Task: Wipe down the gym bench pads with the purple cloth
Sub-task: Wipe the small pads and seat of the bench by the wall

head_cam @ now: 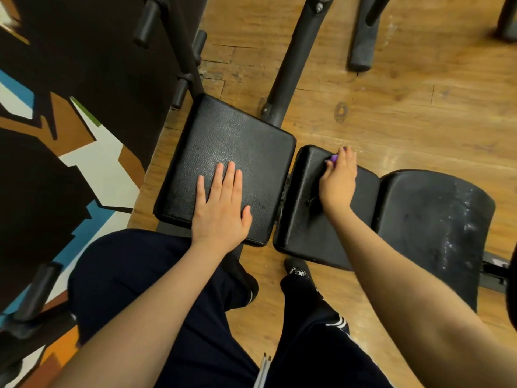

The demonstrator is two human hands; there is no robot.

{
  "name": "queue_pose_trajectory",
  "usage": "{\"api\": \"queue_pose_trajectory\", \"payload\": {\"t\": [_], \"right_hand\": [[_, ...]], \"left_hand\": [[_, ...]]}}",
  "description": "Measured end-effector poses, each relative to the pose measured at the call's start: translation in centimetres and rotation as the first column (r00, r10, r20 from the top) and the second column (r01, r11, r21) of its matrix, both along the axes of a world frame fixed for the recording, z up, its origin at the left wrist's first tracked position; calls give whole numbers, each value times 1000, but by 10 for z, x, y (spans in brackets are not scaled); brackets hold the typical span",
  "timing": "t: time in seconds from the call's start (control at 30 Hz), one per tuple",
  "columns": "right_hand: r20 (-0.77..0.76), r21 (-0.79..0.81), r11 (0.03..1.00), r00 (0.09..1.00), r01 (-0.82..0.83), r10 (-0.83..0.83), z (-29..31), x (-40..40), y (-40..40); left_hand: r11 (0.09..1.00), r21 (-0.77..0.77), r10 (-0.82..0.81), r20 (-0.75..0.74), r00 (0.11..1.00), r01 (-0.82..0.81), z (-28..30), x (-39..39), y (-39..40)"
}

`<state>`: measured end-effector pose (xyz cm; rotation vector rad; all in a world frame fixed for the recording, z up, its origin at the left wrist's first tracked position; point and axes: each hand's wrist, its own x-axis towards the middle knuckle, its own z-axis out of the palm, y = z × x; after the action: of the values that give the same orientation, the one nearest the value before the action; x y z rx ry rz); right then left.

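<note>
There was only one view, from a camera worn on the person's head. It looked steeply down and a little forward, almost straight onto the black bench pads and the wooden floor (391,88) under them. The seat pad (232,141) lay near the centre of the frame, and the longer pad (425,214) ran off toward the right edge. The camera was near: both forearms entered from the bottom edge and looked very large, and the person's dark trousers (134,275) filled the lower middle. The wide-angle lens bent the lines at the borders. A painted wall (92,163) closed the left side.
</note>
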<state>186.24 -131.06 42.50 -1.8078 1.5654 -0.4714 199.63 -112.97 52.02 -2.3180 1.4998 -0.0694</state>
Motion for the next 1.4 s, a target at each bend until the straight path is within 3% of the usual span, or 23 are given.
{"api": "queue_pose_trajectory", "payload": {"t": [0.17,0.27,0.33,0.43,0.5,0.67,0.73,0.9,1.13,1.2,1.3,1.4], "right_hand": [[48,-180,953,965,-245,257,5,6,53],[18,-182,916,930,-358,367,-1,-21,56],[20,-123,951,957,-284,289,-5,-30,41],[1,0,1000,1000,-28,28,-2,-14,6],[-4,5,1000,1000,21,-21,4,6,-7],[45,-103,946,949,-306,312,16,16,-13],[87,-66,909,905,-411,415,14,0,-30],[66,231,894,923,-384,380,12,-27,-61],[105,148,746,760,-649,641,38,27,-58],[143,132,772,783,-622,606,30,12,-58],[86,238,868,900,-435,427,12,-39,-65],[9,318,864,912,-391,410,4,-72,-75]], "left_hand": [[1000,-1,-4,-10,1000,4,2,0,-1],[1000,-4,-8,-24,1000,8,4,0,-2],[1000,5,-19,-30,999,19,5,1,-4],[999,29,-37,-33,999,38,5,2,-7],[998,44,-40,-22,999,41,5,3,-8],[999,26,-45,-32,998,46,2,5,-8],[998,20,-54,-43,998,55,1,5,-8],[998,-8,-61,-75,995,60,0,5,-8],[998,-3,-60,-85,995,60,1,4,-10],[998,6,-59,-95,994,60,2,3,-10],[999,9,-50,-97,994,51,2,3,-10],[998,6,-56,-84,995,57,1,4,-11]]}}
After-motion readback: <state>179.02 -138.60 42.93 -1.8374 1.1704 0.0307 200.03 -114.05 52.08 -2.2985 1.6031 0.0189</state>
